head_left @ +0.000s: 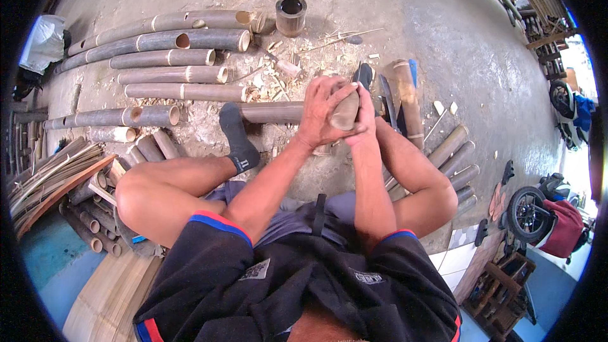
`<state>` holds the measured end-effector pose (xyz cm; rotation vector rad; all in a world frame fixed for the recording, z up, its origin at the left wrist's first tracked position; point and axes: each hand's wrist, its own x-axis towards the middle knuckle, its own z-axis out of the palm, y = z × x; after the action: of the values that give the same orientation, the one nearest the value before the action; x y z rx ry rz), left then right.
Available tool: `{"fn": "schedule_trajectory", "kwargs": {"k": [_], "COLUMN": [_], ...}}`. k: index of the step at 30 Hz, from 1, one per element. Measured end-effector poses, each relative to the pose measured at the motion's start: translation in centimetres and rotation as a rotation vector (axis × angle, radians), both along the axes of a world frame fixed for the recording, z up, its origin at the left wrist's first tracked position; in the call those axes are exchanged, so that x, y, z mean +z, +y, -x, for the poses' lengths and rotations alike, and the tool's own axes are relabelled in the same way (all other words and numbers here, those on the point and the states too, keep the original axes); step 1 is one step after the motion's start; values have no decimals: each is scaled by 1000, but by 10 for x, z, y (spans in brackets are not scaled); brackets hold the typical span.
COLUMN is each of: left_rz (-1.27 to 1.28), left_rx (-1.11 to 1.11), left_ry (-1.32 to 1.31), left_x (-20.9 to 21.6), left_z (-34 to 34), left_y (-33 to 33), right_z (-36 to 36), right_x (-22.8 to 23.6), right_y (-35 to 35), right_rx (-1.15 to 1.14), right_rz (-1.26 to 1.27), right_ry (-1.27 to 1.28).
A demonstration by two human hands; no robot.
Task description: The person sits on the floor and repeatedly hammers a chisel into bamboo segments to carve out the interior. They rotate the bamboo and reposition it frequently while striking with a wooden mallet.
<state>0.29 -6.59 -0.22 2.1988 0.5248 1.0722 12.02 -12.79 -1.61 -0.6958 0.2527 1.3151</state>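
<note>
Between my raised feet, both hands are together over the floor. My left hand (pixel 321 114) is closed round a brown piece with a rounded end (pixel 345 113), probably wood or bamboo. My right hand (pixel 365 114) is closed on its other side, fingers partly hidden. A thin dark point, perhaps a blade, shows above the hands; I cannot tell what it belongs to. Below and left of my left hand, a bamboo tube (pixel 272 112) lies on the floor, its right end hidden behind that hand. Right of my right hand lies a long dark blade (pixel 388 99).
Several bamboo poles (pixel 183 92) lie in rows at the left, some with cut holes. A short, wide bamboo cup (pixel 291 16) stands ahead among shavings (pixel 342 57). Another bamboo length (pixel 407 101) and cut tubes (pixel 457 152) lie right. Split strips (pixel 57 177) are heaped left.
</note>
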Motion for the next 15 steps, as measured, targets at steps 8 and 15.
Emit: {"fn": "schedule_trajectory", "kwargs": {"k": [8, 15], "left_rz": [7, -10], "left_rx": [55, 88], "left_ry": [829, 807], "left_x": [-122, -116], "left_z": [70, 64], "left_y": [30, 28], "right_z": [6, 74], "right_x": [4, -5], "right_y": [-38, -74], "right_rx": [60, 192], "right_rz": [390, 479], "right_ry": [-787, -418]}}
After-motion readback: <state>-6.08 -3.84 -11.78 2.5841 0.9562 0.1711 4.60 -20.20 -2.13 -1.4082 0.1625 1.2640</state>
